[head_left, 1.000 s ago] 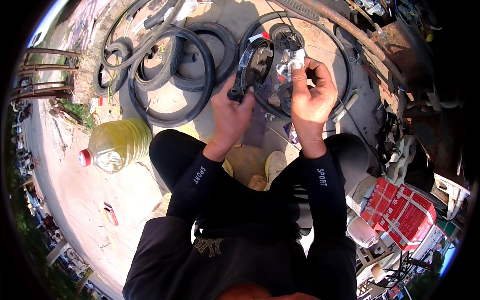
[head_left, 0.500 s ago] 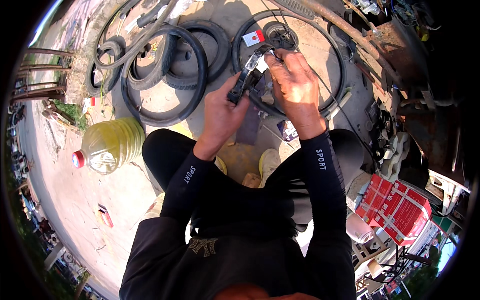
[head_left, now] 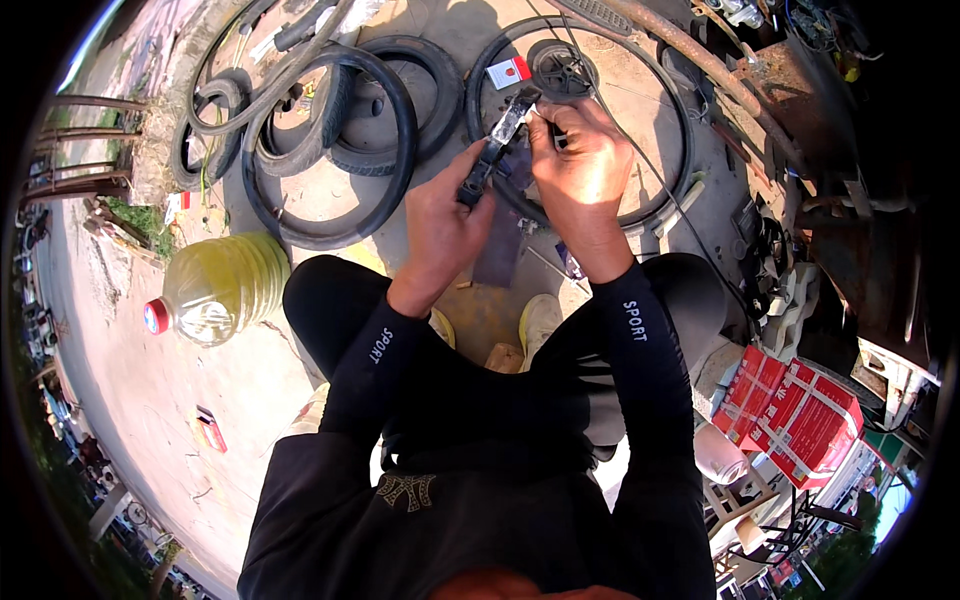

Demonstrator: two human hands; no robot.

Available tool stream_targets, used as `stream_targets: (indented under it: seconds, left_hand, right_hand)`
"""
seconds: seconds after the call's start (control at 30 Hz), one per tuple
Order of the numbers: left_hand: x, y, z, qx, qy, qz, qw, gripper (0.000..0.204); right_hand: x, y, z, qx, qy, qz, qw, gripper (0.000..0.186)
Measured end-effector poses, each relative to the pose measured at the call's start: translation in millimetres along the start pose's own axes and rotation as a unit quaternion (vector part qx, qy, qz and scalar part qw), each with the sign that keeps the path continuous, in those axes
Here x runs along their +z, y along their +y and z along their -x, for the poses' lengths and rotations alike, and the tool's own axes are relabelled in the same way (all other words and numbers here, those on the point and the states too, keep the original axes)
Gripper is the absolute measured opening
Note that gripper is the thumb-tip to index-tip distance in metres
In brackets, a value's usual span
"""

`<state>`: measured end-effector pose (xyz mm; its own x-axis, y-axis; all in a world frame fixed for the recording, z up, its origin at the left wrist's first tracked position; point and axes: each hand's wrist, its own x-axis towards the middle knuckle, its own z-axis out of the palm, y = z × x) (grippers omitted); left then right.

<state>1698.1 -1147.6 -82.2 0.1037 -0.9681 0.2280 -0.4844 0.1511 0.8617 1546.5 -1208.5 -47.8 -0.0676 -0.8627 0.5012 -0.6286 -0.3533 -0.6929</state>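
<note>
My left hand (head_left: 440,225) is closed round the near end of a narrow black part (head_left: 475,182) with a whitish, scuffed face; its exact kind is unclear. The part slants away to the right, above the ground between my knees. At its far end my right hand (head_left: 590,170) is closed, thumb and forefinger pinched on a small whitish bit (head_left: 531,114) against the part. I cannot tell whether that bit is separate. Just beyond the hands lie a small red-and-white box (head_left: 508,72) and a small black spoked wheel (head_left: 560,70).
Several black tyres and tubes (head_left: 405,150) lie at the far left. A large tyre ring (head_left: 690,135) surrounds the ground beyond my right hand. A big bottle of yellowish liquid (head_left: 225,285) lies on the left. To the right are a strapped red carton (head_left: 805,420) and metal scrap (head_left: 800,190).
The black part has turned in my left hand, showing its whitish face more flatly. My right hand has shifted slightly left, its fingers more tightly pinched at the far end.
</note>
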Motion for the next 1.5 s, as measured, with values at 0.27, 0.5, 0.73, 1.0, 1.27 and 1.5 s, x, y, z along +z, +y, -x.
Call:
stream_targets:
  seconds: [0.27, 0.5, 0.73, 1.0, 1.27, 1.5]
  left_hand:
    - [2, -12, 3, 0.008, 0.009, 0.027, 1.000, 0.038]
    - [5, -15, -1, 0.089, 0.034, -0.032, 0.995, 0.029]
    - [16, -4, -7, -0.140, -0.019, 0.207, 0.968, 0.016]
    - [8, 1, -5, -0.188, -0.067, 0.282, 0.938, 0.020]
    - [5, 9, -5, -0.188, -0.027, 0.324, 0.927, 0.017]
    - [-12, 2, -4, -0.210, -0.033, 0.324, 0.922, 0.022]
  right_hand:
    - [-7, 11, -16, 0.140, -0.127, -0.137, 0.972, 0.023]
    - [-11, 18, -21, 0.333, -0.162, -0.252, 0.894, 0.020]
    - [3, 28, -5, 0.404, 0.068, -0.481, 0.775, 0.019]
    - [16, 34, 7, 0.164, -0.017, -0.220, 0.961, 0.019]
    - [15, 13, 3, 0.195, -0.018, -0.188, 0.962, 0.015]
    - [16, 16, -5, 0.117, -0.143, -0.231, 0.955, 0.009]
